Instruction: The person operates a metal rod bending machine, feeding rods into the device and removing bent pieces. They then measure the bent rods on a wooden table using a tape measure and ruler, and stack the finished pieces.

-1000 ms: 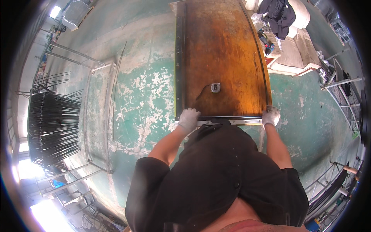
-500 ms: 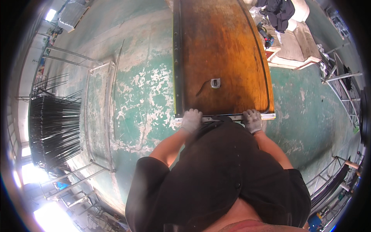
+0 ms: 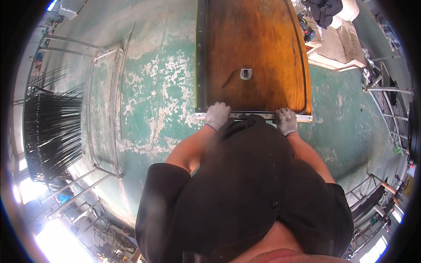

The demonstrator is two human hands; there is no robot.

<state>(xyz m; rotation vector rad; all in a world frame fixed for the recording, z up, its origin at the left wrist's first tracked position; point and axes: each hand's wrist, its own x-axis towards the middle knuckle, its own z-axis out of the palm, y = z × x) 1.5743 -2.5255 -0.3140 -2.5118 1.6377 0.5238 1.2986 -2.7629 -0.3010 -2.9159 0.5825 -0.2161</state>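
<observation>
A long wooden worktable (image 3: 258, 44) stretches away from me, its orange-brown top worn and stained dark. A pale metal strip (image 3: 304, 118) runs along its near edge. My left hand (image 3: 218, 115), in a light grey knit glove, is curled over that edge near the left corner. Toward the right corner, my right hand (image 3: 286, 121) grips the same edge in a matching glove. A thin black bar (image 3: 302, 57) follows the table's right side and bends round at the near corner. Beyond my hands lies a tape measure (image 3: 246, 73) with a dark strap.
A dark metal rail (image 3: 201, 65) with holes lines the table's left side. Many black rods (image 3: 55, 131) are stacked on a rack at left. A beige sofa (image 3: 329, 44) with dark clothing (image 3: 324, 11) and a power drill (image 3: 307, 30) stands back right. Metal frames (image 3: 390, 105) stand at right.
The view has tilted, so the table, tape measure and both hands sit higher in the picture. Both hands stay on the near edge at about the same spots.
</observation>
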